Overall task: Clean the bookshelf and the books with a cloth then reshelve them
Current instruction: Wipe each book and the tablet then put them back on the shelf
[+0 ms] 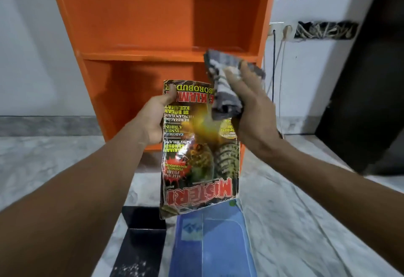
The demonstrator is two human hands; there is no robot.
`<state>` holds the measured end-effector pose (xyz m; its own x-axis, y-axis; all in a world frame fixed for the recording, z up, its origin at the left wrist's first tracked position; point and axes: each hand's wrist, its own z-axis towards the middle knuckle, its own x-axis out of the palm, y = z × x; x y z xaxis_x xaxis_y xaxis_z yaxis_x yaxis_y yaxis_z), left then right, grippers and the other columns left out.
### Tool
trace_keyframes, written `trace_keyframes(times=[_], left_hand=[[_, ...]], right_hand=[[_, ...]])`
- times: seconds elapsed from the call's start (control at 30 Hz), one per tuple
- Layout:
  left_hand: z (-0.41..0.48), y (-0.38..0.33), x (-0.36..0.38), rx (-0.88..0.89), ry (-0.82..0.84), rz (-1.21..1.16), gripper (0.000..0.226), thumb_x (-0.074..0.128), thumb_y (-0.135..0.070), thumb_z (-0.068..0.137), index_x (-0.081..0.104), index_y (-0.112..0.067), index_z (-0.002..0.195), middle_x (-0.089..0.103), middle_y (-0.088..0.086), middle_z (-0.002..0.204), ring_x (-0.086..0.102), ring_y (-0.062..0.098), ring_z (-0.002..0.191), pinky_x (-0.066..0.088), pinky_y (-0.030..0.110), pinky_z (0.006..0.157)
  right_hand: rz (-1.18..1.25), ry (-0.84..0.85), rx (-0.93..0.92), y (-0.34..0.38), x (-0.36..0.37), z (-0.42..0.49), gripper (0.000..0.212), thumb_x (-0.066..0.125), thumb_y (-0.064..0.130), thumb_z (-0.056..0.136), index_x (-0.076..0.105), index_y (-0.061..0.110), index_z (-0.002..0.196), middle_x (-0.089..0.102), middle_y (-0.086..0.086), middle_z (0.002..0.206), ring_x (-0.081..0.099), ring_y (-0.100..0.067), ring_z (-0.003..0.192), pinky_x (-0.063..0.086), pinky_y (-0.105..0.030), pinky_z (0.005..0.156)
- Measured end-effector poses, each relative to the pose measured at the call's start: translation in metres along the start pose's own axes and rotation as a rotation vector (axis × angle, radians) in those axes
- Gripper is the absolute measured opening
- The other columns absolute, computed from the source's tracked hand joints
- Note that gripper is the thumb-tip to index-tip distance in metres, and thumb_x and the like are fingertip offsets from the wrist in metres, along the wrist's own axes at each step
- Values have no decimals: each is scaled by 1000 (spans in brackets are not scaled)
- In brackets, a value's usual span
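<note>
- While the left grip (156, 121) is holding up a worn, glossy paper magazine (196, 163) with a red title printed upside down, the task is, by my judgement, sitting somewhere in its middle.
- The tall orange wooden bookshelf (153, 25) is standing beyond both grips, and its two visible compartments are showing no books. Whether they are already wiped, I cannot tell.
- The magazine is getting its wipe at this moment, so the book-cleaning step is looking under way and not finished.
- A flat blue plastic-covered book (209, 244) is lying on the pale marbled floor (295, 211) below both grips, its far end tucking under the magazine's lower edge.
- A black box-like object (142, 233) is sitting below the left grip, just beside the blue book. What it is, I cannot say.
- With the blue book lying off the shelf, reshelving is looking not yet done.
- The left grip is curling round the magazine's left edge, its thumb lying on the cover and its fingers hiding behind the pages.
- The right grip (251, 110) is clutching a folded grey-and-white striped cloth (227, 93), its fingers and thumb closing round the bundle.
- The cloth is appearing to press on the magazine's far right corner, directly under the right grip.
- The magazine is hanging between the two grips, its cover facing the camera and its lower half drooping below them.
</note>
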<state>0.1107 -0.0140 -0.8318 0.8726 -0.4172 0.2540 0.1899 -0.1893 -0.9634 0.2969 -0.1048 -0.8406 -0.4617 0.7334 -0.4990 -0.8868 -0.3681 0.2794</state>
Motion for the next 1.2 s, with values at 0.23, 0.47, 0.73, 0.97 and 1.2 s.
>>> trace_keyframes(times=[0.23,0.47,0.73,0.97,1.2], left_hand=[[0,-4,4,29,72,13,52,43,-55,97,64,-10,109,72,14,98,69,30,86,54,48,83],[4,5,3,7,91,-79,55,43,-57,96,69,-10,88,72,10,83,71,26,72,58,39,74],[0,0,2,40,66,-22,53,42,-57,96,64,-12,112,72,13,102,71,31,87,59,47,77],[3,7,-5,9,20,-15,59,46,-63,92,64,-14,117,68,17,115,69,35,93,54,53,86],[5,1,-9,10,32,-47,53,48,-62,92,66,-16,110,70,14,104,69,32,85,57,48,77]], right_hand=[[-156,691,-742,-3,20,-164,34,65,26,83,65,31,116,67,-4,123,71,-23,85,57,-28,55],[-5,11,13,11,10,-16,75,74,-5,73,51,18,141,42,-17,149,42,-36,135,42,-55,105],[-162,741,-763,4,32,-163,28,67,32,74,71,33,102,68,2,120,70,-21,80,55,-28,52],[-47,8,-17,-11,17,-25,73,80,12,74,50,25,140,44,-13,148,48,-37,130,45,-56,100],[-44,714,-681,-6,44,-166,46,82,26,67,70,29,111,64,-5,127,70,-32,90,58,-41,53]])
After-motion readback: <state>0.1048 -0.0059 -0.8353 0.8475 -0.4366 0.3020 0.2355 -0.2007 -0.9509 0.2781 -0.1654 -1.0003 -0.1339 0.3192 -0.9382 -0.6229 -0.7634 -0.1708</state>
